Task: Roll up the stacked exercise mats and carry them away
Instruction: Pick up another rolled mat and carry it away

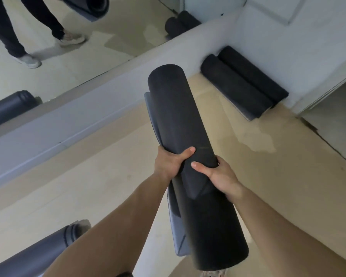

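As left hand [169, 164] grips mat [178, 112] — right hand [218, 175] does

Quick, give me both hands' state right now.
Left hand: grips the rolled black mat, thumb over the top.
Right hand: grips the same mat from the other side.

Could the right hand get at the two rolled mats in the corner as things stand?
Probably not yet: the right hand grips the carried mat, and the corner mats lie well ahead across bare floor.
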Available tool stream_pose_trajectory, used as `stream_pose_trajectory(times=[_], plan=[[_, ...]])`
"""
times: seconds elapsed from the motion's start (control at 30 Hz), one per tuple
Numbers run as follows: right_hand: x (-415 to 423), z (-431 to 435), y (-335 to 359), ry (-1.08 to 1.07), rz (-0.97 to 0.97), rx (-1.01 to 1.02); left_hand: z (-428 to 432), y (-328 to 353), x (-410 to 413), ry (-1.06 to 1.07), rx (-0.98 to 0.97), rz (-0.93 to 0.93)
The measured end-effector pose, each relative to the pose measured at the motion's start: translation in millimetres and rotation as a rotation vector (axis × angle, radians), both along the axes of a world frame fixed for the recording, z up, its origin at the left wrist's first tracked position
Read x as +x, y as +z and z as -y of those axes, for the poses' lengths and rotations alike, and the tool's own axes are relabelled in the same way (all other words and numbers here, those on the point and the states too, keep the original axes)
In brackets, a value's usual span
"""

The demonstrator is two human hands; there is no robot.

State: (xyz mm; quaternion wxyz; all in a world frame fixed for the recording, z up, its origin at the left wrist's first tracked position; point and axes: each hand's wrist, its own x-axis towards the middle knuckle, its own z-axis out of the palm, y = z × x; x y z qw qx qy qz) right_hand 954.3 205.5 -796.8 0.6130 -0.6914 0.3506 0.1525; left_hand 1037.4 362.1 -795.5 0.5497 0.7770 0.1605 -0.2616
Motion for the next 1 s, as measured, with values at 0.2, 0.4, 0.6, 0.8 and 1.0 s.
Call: stream_pose_trajectory(times=[0.2,0.4,0.6,0.8,1.0], plan=[[69.9,112.0,-26.0,-0.003,-0.058,-0.004,111.6,-26.9,70.2,-0.012,-0.006,-0.026],[173.1,191.5,-66.2,0.054,-0.076,-0.002,193.0,-76.3,173.1,0.012,0.012,-0.039],[272.7,260.5,-122.3,0.079,-0.133,0.002,261.3,-135.6,269.0,0.032,0.049,-0.088],[335.8,324.9,-205.6,0.107,-0.186,0.024,322.2,-218.5,326.9,0.075,0.068,-0.132],[379.9,378.0,-312.4,0.208,-0.263,-0.002,370.9,-326.4,352.9,0.169,0.100,-0.175]])
